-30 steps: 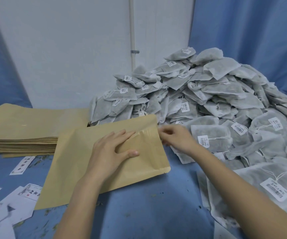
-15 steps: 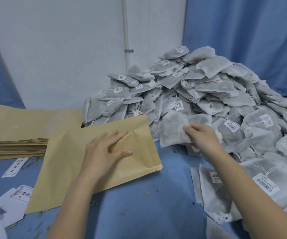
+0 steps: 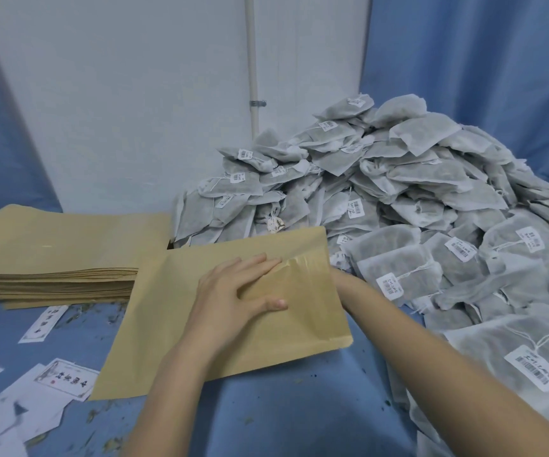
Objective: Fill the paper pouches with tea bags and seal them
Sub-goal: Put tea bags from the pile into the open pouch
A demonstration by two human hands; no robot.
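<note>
Blue table (image 3: 299, 417), pouch stack (image 3: 55, 258), tea bags (image 3: 398, 199), labels (image 3: 62, 380)

Brown paper pouch (image 3: 174, 324) lying flat on the blue surface (image 3: 283, 407), open mouth turned toward the tea bags, stack of flat empty pouches (image 3: 59, 255) just behind it, big heap of grey labelled tea bags (image 3: 415, 206) piled on the right
</note>
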